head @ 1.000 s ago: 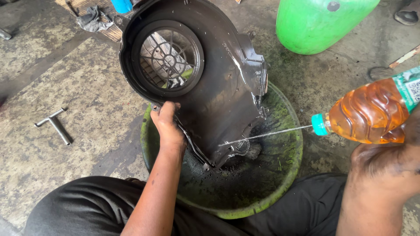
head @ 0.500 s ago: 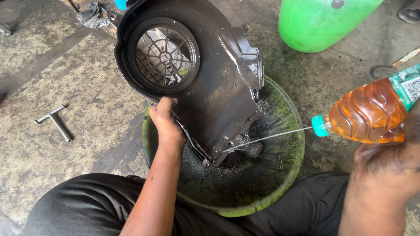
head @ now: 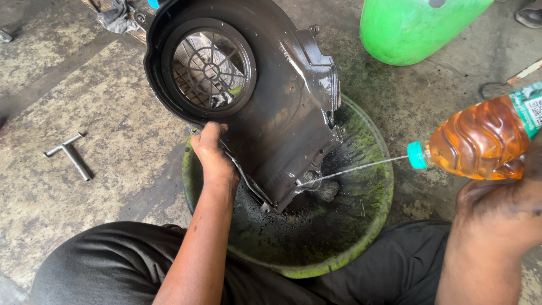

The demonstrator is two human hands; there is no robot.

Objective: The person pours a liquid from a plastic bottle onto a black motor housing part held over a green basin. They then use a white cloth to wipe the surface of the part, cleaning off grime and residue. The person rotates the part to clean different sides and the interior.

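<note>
Over the green basin on the stained concrete floor, the left hand grips the lower edge of a black plastic fan cover, holding it tilted so its bottom corner dips into the basin's dark liquid beside a brush. The right hand clasps a plastic bottle of amber liquid, and 1 thin jet runs from its teal cap to the cover's lower edge. A metal T-handle wrench lies well apart on the floor, and a green container stands beyond the basin.
</note>
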